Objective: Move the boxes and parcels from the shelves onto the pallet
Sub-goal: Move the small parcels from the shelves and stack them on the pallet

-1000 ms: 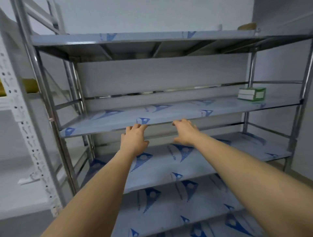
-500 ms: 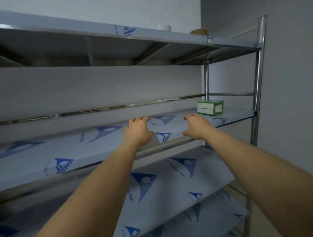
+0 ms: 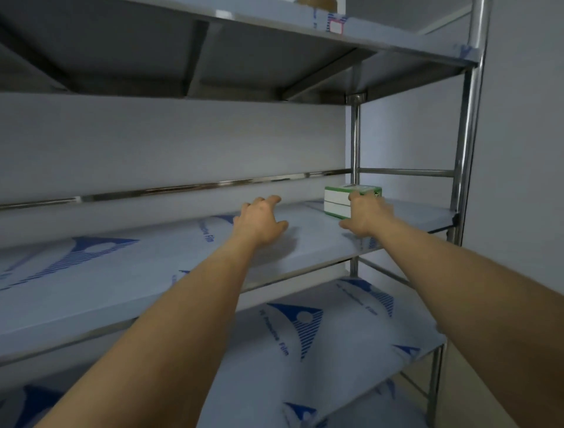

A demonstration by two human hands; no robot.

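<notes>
A small green and white box (image 3: pixel 337 204) stands at the far right end of the middle shelf (image 3: pixel 152 275) of a steel rack. My right hand (image 3: pixel 367 215) is stretched out over the shelf and its fingers reach the box's right front side, covering part of it; I cannot tell if it grips. My left hand (image 3: pixel 261 221) hovers over the shelf with spread, relaxed fingers, a hand's width left of the box and holding nothing. The pallet is out of sight.
The rack's shelves carry blue-printed protective film. The top shelf (image 3: pixel 396 45) overhangs close above, with a brown parcel (image 3: pixel 317 3) barely showing on it. Steel posts (image 3: pixel 468 137) close the right end, next to a grey wall. Lower shelves (image 3: pixel 320 351) sit below my arms.
The view has moved closer and to the right along the rack. Both hands have reached forward over the middle shelf, and my right hand has arrived at the green box.
</notes>
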